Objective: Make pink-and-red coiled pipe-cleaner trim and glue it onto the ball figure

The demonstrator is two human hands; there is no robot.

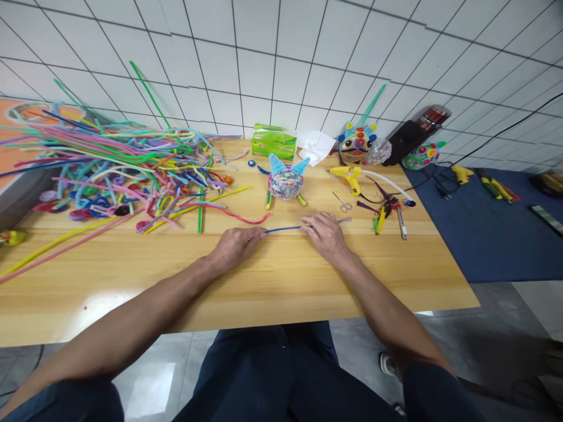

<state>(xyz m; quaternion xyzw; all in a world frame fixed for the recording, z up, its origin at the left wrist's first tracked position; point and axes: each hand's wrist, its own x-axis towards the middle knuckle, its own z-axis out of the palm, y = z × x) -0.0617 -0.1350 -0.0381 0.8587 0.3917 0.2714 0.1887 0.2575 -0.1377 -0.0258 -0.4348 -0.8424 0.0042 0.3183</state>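
So, from where I'm standing, both hands are busy with one skinny blue pipe cleaner (285,228), held stretched out low over the near-middle part of the wooden table (281,293). The left hand (237,246) is mostly closed, fingers curled under, with thumb and index finger pinching the left end of it. The right hand (324,234) is looser, palm down with the fingers half bent, thumb and fingertips gripping it further right. The bit between them runs pretty much straight. A pale, blurry tip pokes out beyond the right hand, and honestly I can't tell if it's the same piece. Just past the hands on the far side sits a round figure (285,184) with two light blue ears (277,164) sticking up, and behind that there's a green tissue pack (273,142) with a white tissue (315,145) to its right. A red pipe cleaner (248,220) lies near the left hand, trailing off a huge tangled heap of colourful stems (127,152) that covers the far left. Over on the right, past the right hand, you've got little scissors (346,206), then a yellow glue gun (350,177) further back, and a white pen (402,224) lying near the table's right side.
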